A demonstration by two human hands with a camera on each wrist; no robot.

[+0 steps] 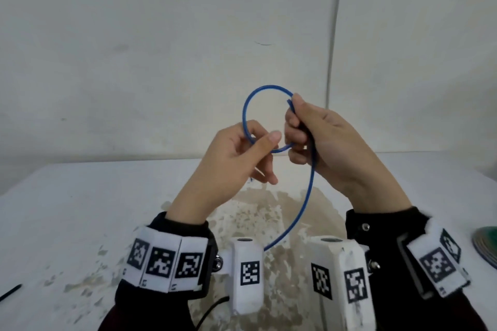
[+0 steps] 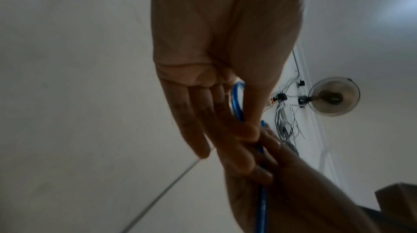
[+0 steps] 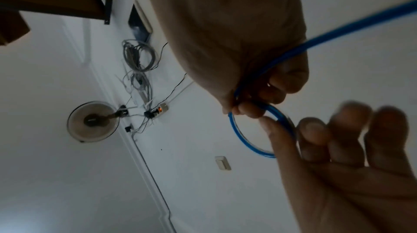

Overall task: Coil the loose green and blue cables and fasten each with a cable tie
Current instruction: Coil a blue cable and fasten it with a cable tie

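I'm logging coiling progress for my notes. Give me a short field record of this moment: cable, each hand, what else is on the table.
cable: blue cable, one loop formed, tail hanging toward the table
right hand: grips the loop where the strands cross
left hand: pinches the loop's lower left
cable tie: black one lying at the table's left edge, unused
green cable: coiled, at the right edge

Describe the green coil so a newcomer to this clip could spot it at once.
Start at the white table in the head view and follow it to the picture's right edge. There, past the right hand, lies the green coil, cut off by the frame. Unlike the blue cable, nobody holds it.
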